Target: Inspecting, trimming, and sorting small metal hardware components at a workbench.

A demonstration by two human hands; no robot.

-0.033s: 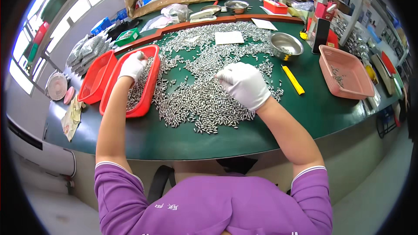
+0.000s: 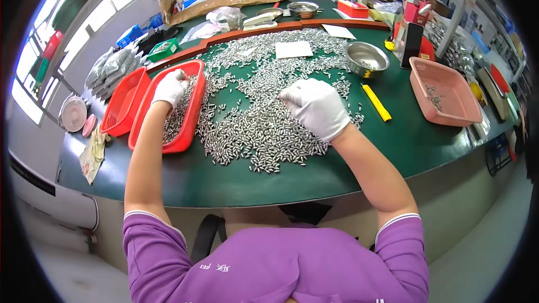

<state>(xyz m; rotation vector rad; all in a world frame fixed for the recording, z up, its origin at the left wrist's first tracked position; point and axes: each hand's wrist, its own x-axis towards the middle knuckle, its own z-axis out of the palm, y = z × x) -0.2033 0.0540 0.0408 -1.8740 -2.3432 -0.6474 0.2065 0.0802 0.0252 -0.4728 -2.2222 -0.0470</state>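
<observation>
Small silvery metal pieces, bullet-shaped, lie in a wide heap (image 2: 247, 129) on the green table (image 2: 224, 182). My left hand (image 2: 170, 88), in a white glove, is over the long red basket (image 2: 196, 106), which holds more of these pieces. Its fingers are curled in; whatever they hold is hidden. Over the right side of the heap is my right hand (image 2: 317, 108), also gloved. Thumb and fingertips are pinched together low above the pieces, and I cannot make out anything between them.
A second red basket (image 2: 120, 106) stands at the left. To the right are a steel bowl (image 2: 366, 60), a yellow tool (image 2: 376, 102), an upright phone (image 2: 412, 45) and a pink basket (image 2: 449, 101) holding a few pieces. White cards (image 2: 293, 50) lie on the heap; a wooden strip (image 2: 247, 32) borders it.
Very little differs. The view has shifted slightly, and both hands keep nearly the same places and the same closed shape.
</observation>
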